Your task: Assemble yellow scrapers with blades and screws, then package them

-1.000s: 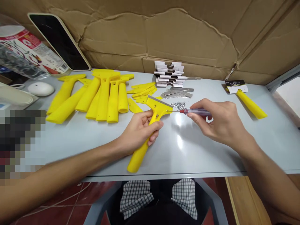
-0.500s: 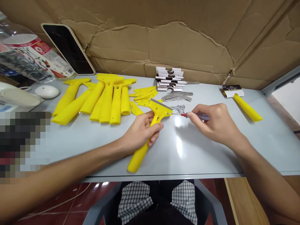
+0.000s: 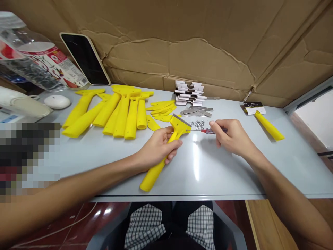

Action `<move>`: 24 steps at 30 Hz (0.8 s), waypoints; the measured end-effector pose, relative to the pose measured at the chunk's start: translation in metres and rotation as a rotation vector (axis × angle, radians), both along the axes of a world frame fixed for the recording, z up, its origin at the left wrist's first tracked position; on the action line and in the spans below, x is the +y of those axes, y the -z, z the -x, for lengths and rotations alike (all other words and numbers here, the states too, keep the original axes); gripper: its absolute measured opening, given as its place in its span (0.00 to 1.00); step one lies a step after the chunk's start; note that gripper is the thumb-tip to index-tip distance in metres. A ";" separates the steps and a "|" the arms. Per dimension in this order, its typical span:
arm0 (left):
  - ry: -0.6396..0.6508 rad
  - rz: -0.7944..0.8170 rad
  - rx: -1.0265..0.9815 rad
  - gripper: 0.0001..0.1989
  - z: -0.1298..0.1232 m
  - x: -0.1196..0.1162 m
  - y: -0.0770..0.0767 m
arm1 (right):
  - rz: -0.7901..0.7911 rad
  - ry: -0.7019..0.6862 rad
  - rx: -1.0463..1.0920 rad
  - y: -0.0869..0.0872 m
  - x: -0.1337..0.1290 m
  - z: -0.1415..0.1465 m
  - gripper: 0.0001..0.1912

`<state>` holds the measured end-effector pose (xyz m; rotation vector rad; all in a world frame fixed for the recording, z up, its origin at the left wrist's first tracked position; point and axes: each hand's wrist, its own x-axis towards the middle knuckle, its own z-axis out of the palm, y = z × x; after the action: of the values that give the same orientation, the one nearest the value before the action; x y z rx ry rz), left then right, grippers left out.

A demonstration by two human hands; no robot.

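Over grey desk [image 3: 221, 180], gripping scraper [image 3: 153, 173] in left hand [image 3: 156, 147], pinching screwdriver [image 3: 208, 131] in right hand [image 3: 231, 136], tip [image 3: 187, 130] against scraper, near loose screws [image 3: 199, 125].

Bottle label [image 3: 56, 64], red and white, far left: printed, wording not legible. Hang card [image 3: 253, 108], black and white, on yellow scraper [image 3: 270, 126] at right: pale print, probably lettering, too small to read.
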<state>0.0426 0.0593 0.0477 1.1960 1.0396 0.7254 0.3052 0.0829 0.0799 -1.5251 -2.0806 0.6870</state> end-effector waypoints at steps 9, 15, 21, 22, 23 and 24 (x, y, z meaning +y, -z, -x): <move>-0.057 0.185 -0.097 0.11 0.000 0.009 -0.001 | -0.117 -0.308 -0.100 -0.004 0.006 -0.018 0.14; -0.092 0.253 -0.157 0.13 -0.001 0.010 -0.006 | -0.042 -0.345 -0.127 0.006 0.011 -0.015 0.11; -0.141 0.258 -0.260 0.11 0.000 0.011 -0.005 | -0.080 -0.098 -0.172 0.000 0.024 -0.036 0.05; -0.137 0.252 -0.266 0.11 0.000 0.011 -0.005 | -0.092 -0.054 -0.221 0.001 0.029 -0.042 0.06; -0.131 0.252 -0.266 0.11 0.000 0.010 -0.005 | -0.090 -0.014 -0.280 0.002 0.034 -0.048 0.06; -0.125 0.254 -0.263 0.11 0.000 0.009 -0.006 | -0.083 0.016 -0.339 0.004 0.039 -0.054 0.06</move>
<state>0.0424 0.0688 0.0536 0.7993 0.9590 0.7983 0.3593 0.1218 0.0759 -1.7035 -2.3033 0.3477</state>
